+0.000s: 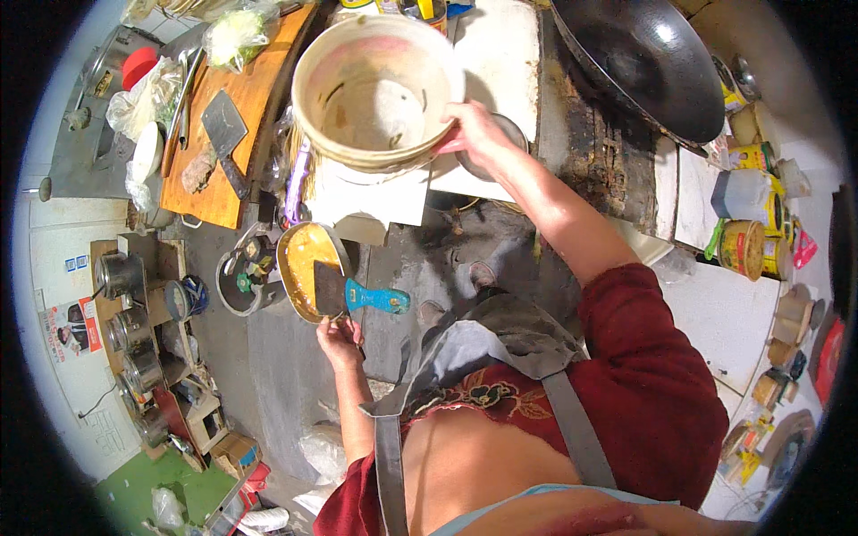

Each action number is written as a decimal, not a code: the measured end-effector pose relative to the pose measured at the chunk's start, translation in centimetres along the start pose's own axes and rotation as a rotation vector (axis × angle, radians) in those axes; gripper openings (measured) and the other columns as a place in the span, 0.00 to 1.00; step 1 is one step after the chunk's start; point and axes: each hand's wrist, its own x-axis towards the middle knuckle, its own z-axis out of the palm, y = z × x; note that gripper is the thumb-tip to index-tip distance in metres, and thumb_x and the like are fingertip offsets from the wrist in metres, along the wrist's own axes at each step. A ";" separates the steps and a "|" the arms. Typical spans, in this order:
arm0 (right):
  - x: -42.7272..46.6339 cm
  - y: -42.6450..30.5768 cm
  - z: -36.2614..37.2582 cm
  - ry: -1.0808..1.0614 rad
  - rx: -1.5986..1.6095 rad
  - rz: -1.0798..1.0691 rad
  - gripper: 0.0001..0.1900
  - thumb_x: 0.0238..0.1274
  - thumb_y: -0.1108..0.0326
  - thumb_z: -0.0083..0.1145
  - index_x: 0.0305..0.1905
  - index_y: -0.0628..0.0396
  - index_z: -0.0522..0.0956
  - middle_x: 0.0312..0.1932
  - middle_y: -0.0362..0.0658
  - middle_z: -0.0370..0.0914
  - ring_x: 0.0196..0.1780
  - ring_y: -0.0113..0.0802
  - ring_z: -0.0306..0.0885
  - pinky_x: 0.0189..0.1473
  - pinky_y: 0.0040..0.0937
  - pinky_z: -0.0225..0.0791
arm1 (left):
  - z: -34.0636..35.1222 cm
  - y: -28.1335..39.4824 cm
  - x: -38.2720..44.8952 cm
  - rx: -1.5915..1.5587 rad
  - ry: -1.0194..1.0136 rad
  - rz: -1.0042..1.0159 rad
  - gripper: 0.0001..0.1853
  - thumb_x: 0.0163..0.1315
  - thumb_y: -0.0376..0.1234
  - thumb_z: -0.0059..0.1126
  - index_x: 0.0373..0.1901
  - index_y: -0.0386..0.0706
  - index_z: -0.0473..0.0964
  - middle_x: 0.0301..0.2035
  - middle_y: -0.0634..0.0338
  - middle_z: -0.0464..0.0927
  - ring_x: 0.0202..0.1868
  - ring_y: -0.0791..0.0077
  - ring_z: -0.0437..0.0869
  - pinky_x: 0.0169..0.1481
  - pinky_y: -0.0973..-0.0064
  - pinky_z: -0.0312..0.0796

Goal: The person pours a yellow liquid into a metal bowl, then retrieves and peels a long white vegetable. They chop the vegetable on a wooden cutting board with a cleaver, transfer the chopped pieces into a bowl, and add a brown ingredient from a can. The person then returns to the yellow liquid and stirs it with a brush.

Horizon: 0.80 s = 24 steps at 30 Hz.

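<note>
My left hand (343, 340) holds the near end of an oval metal dish (281, 264) over the floor. Yellow-orange batter or a similar mixture (305, 249) coats the inside of the dish. Across its right side lies a scraper (332, 288), its blade over the mixture and its turquoise handle (379, 298) sticking out to the right. My right hand (472, 130) grips the right rim of a large cream-coloured basin (385, 60). The basin looks bare inside apart from stains and dark marks. Behind my right hand, a round metal lid or bowl (499, 151) is partly hidden.
Left of the basin, a wooden cutting board (268, 74) carries a cleaver (224, 124) and bagged greens (238, 37). A purple-handled tool (297, 181) hangs beside it. A large black wok (647, 60) leans at upper right. Shelves with pots (131, 328) line the left.
</note>
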 end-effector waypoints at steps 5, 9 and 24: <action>-1.4 -3.4 -2.9 0.108 -0.001 -0.125 0.18 0.45 0.68 0.50 0.43 0.68 0.68 0.33 0.52 0.72 0.33 0.43 0.78 0.33 0.36 0.78 | 1.3 -0.4 0.7 0.000 -0.055 -0.061 0.22 0.51 0.55 0.44 0.21 0.44 0.67 0.13 0.63 0.68 0.10 0.73 0.64 0.15 0.77 0.50; 0.2 -4.3 -5.4 0.336 -0.006 -0.215 0.18 0.49 0.67 0.51 0.40 0.73 0.68 0.32 0.58 0.75 0.30 0.44 0.79 0.34 0.33 0.78 | 3.4 -1.0 2.2 -0.025 -0.031 -0.044 0.23 0.51 0.55 0.43 0.18 0.44 0.67 0.13 0.63 0.68 0.10 0.73 0.63 0.15 0.77 0.50; 3.4 -1.7 -12.6 0.145 -0.003 -0.121 0.37 0.62 0.57 0.48 0.62 0.75 0.45 0.43 0.64 0.71 0.45 0.51 0.76 0.46 0.38 0.72 | 11.7 -5.0 14.4 0.012 -0.043 0.063 0.16 0.54 0.43 0.50 0.16 0.46 0.62 0.12 0.65 0.62 0.11 0.77 0.64 0.15 0.78 0.61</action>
